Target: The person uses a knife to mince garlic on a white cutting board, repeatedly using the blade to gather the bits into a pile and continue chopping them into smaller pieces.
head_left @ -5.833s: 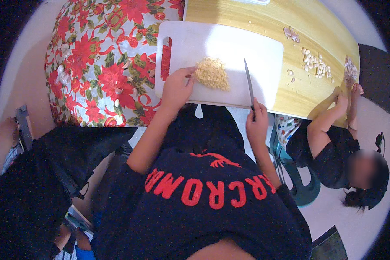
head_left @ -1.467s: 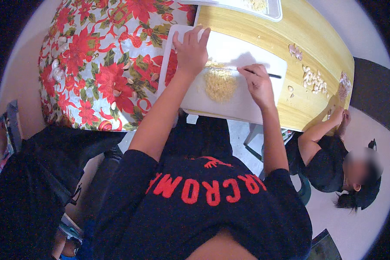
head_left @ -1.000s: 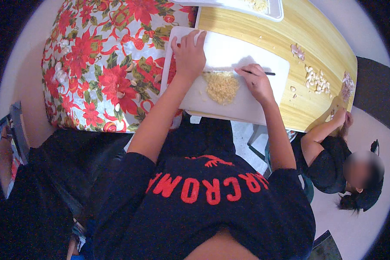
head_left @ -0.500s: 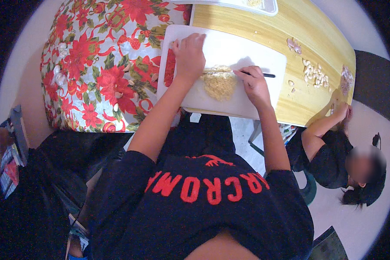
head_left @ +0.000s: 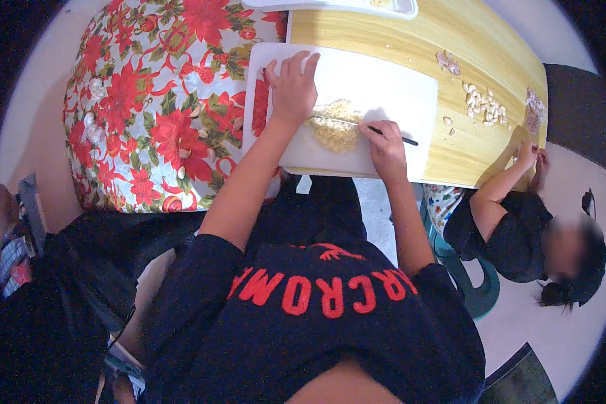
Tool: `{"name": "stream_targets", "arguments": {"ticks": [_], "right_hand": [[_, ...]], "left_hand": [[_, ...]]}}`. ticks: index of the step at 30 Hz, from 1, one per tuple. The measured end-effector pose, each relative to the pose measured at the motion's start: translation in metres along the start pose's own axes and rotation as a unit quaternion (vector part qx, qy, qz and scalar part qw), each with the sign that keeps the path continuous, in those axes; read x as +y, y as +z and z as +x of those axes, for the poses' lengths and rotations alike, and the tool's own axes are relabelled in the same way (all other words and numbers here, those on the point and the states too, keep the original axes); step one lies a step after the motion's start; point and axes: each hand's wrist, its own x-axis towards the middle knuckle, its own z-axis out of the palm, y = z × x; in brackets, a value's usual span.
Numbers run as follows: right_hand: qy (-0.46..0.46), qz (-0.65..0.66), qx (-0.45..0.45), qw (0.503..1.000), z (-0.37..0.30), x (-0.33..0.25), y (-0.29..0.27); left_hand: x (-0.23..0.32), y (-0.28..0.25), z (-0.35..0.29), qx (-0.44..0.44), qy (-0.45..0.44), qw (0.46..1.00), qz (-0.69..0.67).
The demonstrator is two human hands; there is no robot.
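A heap of minced garlic [head_left: 337,140] lies on a white cutting board [head_left: 400,87] with a handle slot at its left end. My right hand [head_left: 386,149] is closed around a knife [head_left: 411,141] with a black handle. The knife's thin blade crosses the heap, its tip end reaching toward my left wrist. On the left part of the board is my left hand [head_left: 293,89], fingers spread, beside the slot and holding nothing.
Peeled garlic cloves [head_left: 485,106] and a pile of skins [head_left: 534,114] lie on the wooden table [head_left: 363,30]. A co-worker [head_left: 512,229] has both hands at its right edge. At left, a poinsettia cloth [head_left: 135,135] carries garlic. A white tray [head_left: 404,8] stands at the back.
The knife has tilted, its handle swinging nearer me, and my right hand has shifted slightly left and nearer. The garlic heap looks more spread out. My left hand stays on the board.
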Motion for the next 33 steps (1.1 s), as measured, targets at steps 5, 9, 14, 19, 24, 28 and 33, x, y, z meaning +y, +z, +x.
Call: {"name": "stream_targets", "arguments": {"ticks": [5,9,14,19,24,28,33], "right_hand": [[0.072,0.047,-0.04,0.996,0.007,-0.011,-0.03],[0.284,0.215,-0.063,0.932,-0.009,-0.008,-0.028],[0.441,0.395,-0.091,0.801,-0.006,-0.026,-0.037],[0.445,0.393,-0.142,0.792,-0.019,-0.021,-0.049],[0.416,0.396,-0.179,0.799,-0.024,-0.024,-0.079],[0.434,0.376,-0.213,0.79,-0.032,-0.015,-0.096],[0.233,0.212,-0.172,0.933,-0.042,0.001,-0.105]], "left_hand": [[0.001,-0.024,0.016,0.014,-0.06,0.994,-0.088],[0.024,-0.066,-0.026,-0.027,-0.027,0.989,-0.146],[0.067,-0.065,-0.076,-0.153,0.104,0.977,-0.102],[0.072,-0.051,-0.078,-0.193,0.082,0.976,-0.058],[0.061,-0.04,-0.065,-0.183,0.014,0.983,0.009],[0.056,-0.032,-0.062,-0.142,0.006,0.989,0.043],[0.064,-0.046,-0.055,-0.134,-0.072,0.987,-0.045]]}}
